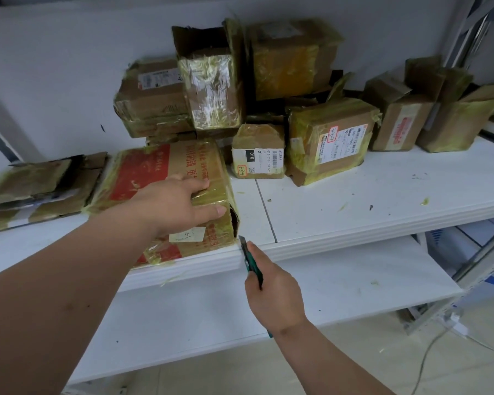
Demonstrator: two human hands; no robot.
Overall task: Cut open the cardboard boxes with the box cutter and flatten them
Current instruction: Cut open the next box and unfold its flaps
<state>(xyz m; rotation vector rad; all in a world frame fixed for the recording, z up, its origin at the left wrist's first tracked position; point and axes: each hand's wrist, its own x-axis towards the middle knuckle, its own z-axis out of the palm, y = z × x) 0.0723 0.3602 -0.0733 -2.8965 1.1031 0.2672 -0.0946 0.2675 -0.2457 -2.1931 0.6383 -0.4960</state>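
A person's two bare forearms reach toward a white shelf (354,201) stacked with taped cardboard parcels. The left hand (171,203) lies flat on top of a large cardboard box with red printing (154,172), fingers straight and spread, thumb pointing toward 3 o'clock along the box's near edge. This box sits at the shelf's front edge, left of centre, wrapped in yellowish clear tape; its right end, at about 3 o'clock from the hand, gapes open at a dark torn corner.

The right hand (274,292) is curled around a green box cutter (250,259), its blade tip pointing toward 11 o'clock and sitting just beside the box's lower right corner, at the shelf lip. I cannot tell whether the blade touches the cardboard.

At 9 o'clock from the red box lie flattened cardboard boxes (37,189), overlapping. Behind, from 12 to 2 o'clock, a pile of taped parcels (268,89) stands against the wall, several bearing white shipping labels. A lower shelf (297,306) shows beneath.
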